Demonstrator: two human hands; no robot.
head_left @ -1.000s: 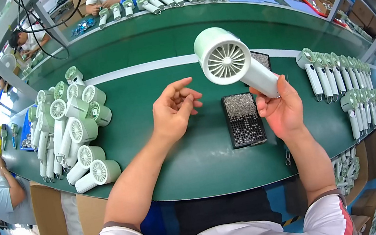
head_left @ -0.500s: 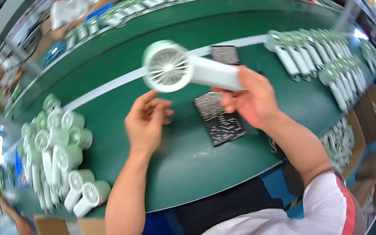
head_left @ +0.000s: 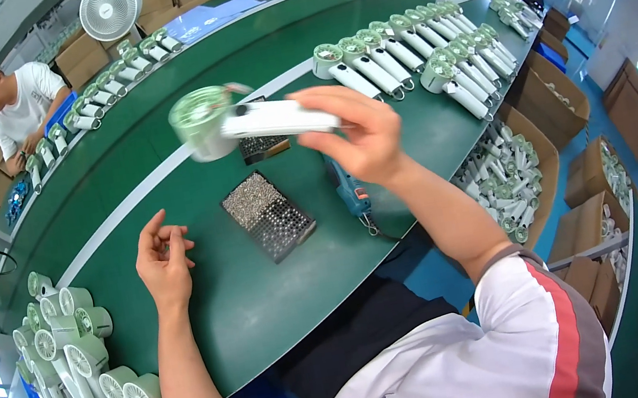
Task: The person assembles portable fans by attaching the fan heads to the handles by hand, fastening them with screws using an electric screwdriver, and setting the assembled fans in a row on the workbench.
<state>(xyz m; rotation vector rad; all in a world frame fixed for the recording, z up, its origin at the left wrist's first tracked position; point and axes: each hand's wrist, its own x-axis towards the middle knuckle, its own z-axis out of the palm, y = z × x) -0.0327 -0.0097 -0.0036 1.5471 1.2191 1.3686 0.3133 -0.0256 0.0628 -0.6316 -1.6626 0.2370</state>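
My right hand (head_left: 362,128) is closed round the white handle of a handheld fan (head_left: 207,125), whose pale green round head points left above the table. The head is slightly blurred, and a small dark spot shows on the handle near it. My left hand (head_left: 163,263) hovers over the table, lower and to the left, with nothing in it; its index finger and thumb are apart, the others loosely curled. Between the hands lies a black tray of small metal screws (head_left: 267,216). A second dark tray (head_left: 264,147) lies partly hidden behind the fan handle.
A teal electric screwdriver (head_left: 350,189) lies near the table's front edge. Several fans (head_left: 66,351) are piled at left, and rows of fans (head_left: 394,43) lie at far right. A carton of white parts (head_left: 506,180) stands beyond the right edge. Another person (head_left: 29,104) sits across the table.
The view has swung to the right. The fan has turned from showing its front grille to showing its side. My left hand is now farther from the fan.
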